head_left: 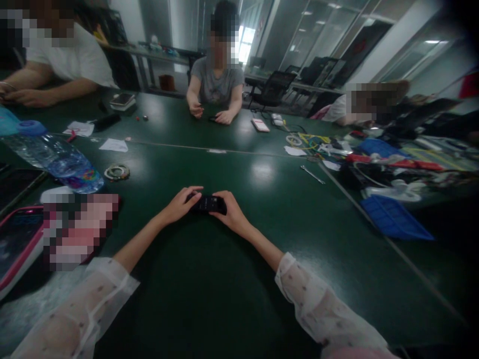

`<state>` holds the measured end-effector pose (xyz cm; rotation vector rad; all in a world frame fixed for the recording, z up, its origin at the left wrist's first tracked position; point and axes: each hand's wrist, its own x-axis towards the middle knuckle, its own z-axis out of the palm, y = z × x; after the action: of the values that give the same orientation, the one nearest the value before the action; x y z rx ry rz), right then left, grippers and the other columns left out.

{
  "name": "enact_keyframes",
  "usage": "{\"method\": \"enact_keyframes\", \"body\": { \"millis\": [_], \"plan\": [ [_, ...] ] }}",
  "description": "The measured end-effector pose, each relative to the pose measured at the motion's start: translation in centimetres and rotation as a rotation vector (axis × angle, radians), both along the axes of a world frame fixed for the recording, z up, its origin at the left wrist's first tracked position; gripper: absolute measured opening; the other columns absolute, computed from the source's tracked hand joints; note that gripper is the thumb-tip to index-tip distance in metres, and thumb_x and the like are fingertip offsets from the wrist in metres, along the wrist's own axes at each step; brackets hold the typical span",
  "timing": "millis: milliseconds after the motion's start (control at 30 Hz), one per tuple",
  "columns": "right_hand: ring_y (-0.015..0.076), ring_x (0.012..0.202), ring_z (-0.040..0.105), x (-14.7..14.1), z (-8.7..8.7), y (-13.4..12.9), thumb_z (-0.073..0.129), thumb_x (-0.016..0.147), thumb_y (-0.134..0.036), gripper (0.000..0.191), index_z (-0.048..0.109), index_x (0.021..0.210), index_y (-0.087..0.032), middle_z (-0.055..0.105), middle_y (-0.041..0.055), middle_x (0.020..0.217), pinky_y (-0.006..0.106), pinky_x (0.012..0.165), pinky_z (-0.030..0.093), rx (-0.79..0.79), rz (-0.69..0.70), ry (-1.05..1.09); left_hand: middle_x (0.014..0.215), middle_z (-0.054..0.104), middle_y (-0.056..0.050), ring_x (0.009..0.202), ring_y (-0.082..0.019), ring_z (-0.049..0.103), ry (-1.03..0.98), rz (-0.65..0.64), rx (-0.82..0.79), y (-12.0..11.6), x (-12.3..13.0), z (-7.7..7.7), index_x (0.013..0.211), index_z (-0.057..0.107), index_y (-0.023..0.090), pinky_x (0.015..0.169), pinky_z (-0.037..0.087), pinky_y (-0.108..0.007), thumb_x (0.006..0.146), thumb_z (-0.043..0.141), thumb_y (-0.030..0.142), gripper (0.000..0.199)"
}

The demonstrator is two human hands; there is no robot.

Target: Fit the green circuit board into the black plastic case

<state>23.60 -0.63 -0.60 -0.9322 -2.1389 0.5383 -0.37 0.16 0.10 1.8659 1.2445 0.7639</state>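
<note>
A small black rectangular device with faint pale markings on its upper face is held low over the dark green table, in the middle of the head view. My left hand is closed around its left end, thumb lying along the top. At the other end my right hand grips it between thumb and fingers. The fingers partly cover both ends. Whether the device touches the tabletop, I cannot tell.
At left are a water bottle, a bracelet and a pink-edged phone. A wrench, a blue tray and tangled cables lie to the right. Across the table sits a person in grey; others sit at both sides.
</note>
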Motion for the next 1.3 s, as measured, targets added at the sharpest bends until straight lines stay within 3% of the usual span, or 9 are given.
{"method": "enact_keyframes", "body": {
  "millis": [767,1033,1300],
  "plan": [
    [0.0240,0.110,0.058,0.1,-0.1,0.0,0.076,0.079,-0.026,0.052,0.049,0.123,-0.026,0.057,0.0068,0.119,0.047,0.094,0.050,-0.100,0.003,0.041,0.131,0.055,-0.007,0.118,-0.028,0.052,-0.063,0.012,-0.129,-0.3,-0.2,0.6,0.131,0.056,0.031,0.100,0.042,-0.048,0.096,0.033,0.063,0.052],
    [0.0244,0.111,0.059,0.0,-0.1,0.1,0.077,0.079,-0.027,0.052,0.049,0.122,-0.026,0.058,0.0072,0.119,0.046,0.095,0.051,-0.117,0.012,0.062,0.127,0.058,-0.006,0.116,-0.028,0.053,-0.109,0.028,-0.136,-0.1,-0.1,0.2,0.126,0.060,0.032,0.103,0.041,-0.050,0.096,0.025,0.064,0.057],
    [0.0245,0.111,0.059,0.0,0.0,0.0,0.076,0.079,-0.026,0.051,0.049,0.123,-0.026,0.057,0.0075,0.119,0.047,0.095,0.051,-0.116,0.015,0.062,0.121,0.056,-0.007,0.113,-0.028,0.053,-0.055,0.020,-0.121,-0.7,0.2,1.1,0.125,0.060,0.030,0.102,0.042,-0.049,0.097,0.021,0.063,0.058]
  ]
}}
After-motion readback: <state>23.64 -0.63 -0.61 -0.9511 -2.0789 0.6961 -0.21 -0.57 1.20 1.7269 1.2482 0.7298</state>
